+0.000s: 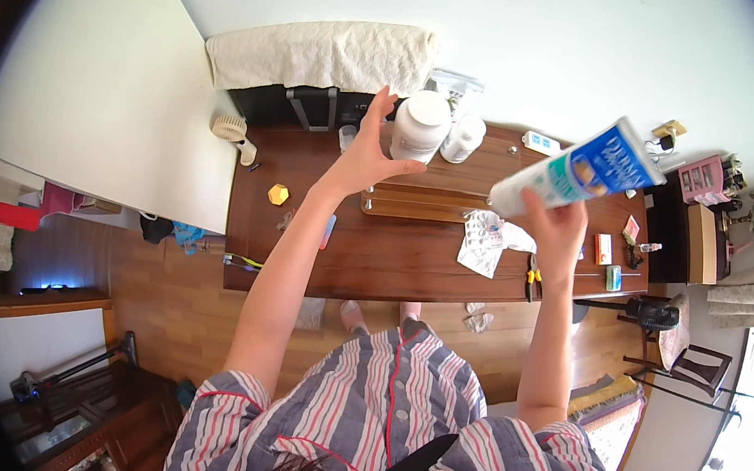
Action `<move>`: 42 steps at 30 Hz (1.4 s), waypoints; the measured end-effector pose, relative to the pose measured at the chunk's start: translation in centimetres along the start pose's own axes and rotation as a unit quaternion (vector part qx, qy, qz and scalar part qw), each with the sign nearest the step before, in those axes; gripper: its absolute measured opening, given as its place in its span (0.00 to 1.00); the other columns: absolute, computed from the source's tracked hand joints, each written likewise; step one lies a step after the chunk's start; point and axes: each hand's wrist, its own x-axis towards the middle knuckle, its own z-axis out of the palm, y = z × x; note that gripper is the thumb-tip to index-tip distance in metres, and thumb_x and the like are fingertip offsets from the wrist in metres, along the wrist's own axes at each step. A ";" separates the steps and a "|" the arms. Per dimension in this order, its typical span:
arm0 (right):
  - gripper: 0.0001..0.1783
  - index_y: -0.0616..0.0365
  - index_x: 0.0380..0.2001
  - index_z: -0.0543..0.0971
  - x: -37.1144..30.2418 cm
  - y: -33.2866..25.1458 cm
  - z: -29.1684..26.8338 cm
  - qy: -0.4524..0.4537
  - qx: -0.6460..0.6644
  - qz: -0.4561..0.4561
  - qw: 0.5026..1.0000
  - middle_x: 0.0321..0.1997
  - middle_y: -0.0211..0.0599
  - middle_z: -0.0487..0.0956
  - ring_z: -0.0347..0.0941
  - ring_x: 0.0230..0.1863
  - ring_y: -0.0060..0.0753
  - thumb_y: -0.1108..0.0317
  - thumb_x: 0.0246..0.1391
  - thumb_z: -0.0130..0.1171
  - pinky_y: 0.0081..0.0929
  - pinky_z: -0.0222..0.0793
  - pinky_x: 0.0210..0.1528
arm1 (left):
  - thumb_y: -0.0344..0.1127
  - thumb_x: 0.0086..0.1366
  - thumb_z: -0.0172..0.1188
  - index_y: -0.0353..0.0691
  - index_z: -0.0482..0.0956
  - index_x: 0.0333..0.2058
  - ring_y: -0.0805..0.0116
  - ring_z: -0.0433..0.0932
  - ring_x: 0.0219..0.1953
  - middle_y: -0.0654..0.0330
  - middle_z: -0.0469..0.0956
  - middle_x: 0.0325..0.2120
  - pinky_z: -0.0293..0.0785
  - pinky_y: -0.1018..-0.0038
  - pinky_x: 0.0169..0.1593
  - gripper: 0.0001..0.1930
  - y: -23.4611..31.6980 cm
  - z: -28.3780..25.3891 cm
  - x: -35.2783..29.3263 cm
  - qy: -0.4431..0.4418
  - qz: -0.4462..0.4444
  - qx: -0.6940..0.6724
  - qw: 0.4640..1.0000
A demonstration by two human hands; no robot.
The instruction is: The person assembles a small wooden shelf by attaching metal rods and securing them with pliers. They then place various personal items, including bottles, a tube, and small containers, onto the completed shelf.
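Note:
My right hand [556,230] is closed round the narrower white end of a large squeeze tube [580,170]. The tube is white and blue with a teal band, held tilted above the table with its wide blue end up and to the right. My left hand [375,152] has its fingers and thumb spread at the left and near side of a big white plastic jar [422,122] with a white lid. Whether it touches the jar I cannot tell. A smaller white bottle [462,140] stands just right of the jar, near a wooden stand with metal knobs [427,206].
On the brown table [365,257] lie a white paper sheet [482,248], yellow-black pliers [532,276], a yellow faceted object [278,195] and small boxes [603,249]. A handheld fan [235,134] stands at the far left. A cream cloth [323,54] covers a black device behind.

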 end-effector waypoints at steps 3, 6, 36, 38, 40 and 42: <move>0.20 0.66 0.47 0.76 4.5 0.1 -1.6 0.031 -0.040 -0.036 0.998 0.44 0.40 0.82 0.79 0.46 0.29 0.69 0.53 0.69 0.27 0.75 0.49 | 0.36 0.53 0.75 0.42 0.48 0.69 0.60 0.62 0.66 0.54 0.62 0.63 0.62 0.60 0.67 0.51 -1.3 1.6 1.3 -0.020 -0.002 -0.039 0.999; 0.21 0.64 0.46 0.76 7.4 0.7 -1.0 0.031 -0.029 -0.031 0.999 0.43 0.41 0.82 0.80 0.41 0.28 0.66 0.52 0.71 0.26 0.77 0.43 | 0.35 0.54 0.74 0.42 0.53 0.67 0.61 0.63 0.65 0.56 0.65 0.61 0.63 0.61 0.66 0.48 -1.6 2.6 1.7 -0.027 0.009 -0.062 0.998; 0.28 0.64 0.50 0.72 7.0 3.0 19.7 -0.099 -0.044 -0.051 0.993 0.42 0.44 0.82 0.78 0.41 0.35 0.73 0.45 0.70 0.32 0.73 0.45 | 0.26 0.61 0.60 0.45 0.42 0.72 0.56 0.52 0.72 0.52 0.53 0.70 0.49 0.56 0.71 0.46 -3.3 -5.7 -2.7 0.046 -0.018 -0.054 0.997; 0.28 0.64 0.50 0.72 7.1 3.9 19.4 -0.114 -0.052 -0.027 0.992 0.42 0.44 0.82 0.78 0.43 0.36 0.74 0.45 0.70 0.32 0.73 0.46 | 0.27 0.60 0.63 0.45 0.42 0.72 0.57 0.53 0.72 0.53 0.55 0.69 0.50 0.58 0.71 0.47 -3.2 -4.7 -1.6 0.022 -0.003 -0.051 0.998; 0.29 0.64 0.51 0.70 7.2 4.3 19.5 -0.124 -0.038 -0.023 0.991 0.45 0.49 0.81 0.79 0.46 0.43 0.74 0.46 0.69 0.36 0.74 0.47 | 0.29 0.60 0.64 0.43 0.41 0.72 0.55 0.54 0.71 0.53 0.56 0.69 0.51 0.60 0.71 0.49 -3.1 -3.6 -0.4 -0.001 0.002 -0.038 0.999; 0.29 0.64 0.53 0.68 6.9 4.2 19.4 -0.127 -0.017 -0.020 0.992 0.47 0.54 0.80 0.80 0.49 0.50 0.74 0.47 0.68 0.40 0.75 0.47 | 0.31 0.58 0.68 0.43 0.44 0.71 0.57 0.61 0.68 0.53 0.60 0.66 0.58 0.61 0.69 0.49 -3.1 -2.8 0.6 -0.017 -0.017 -0.040 0.999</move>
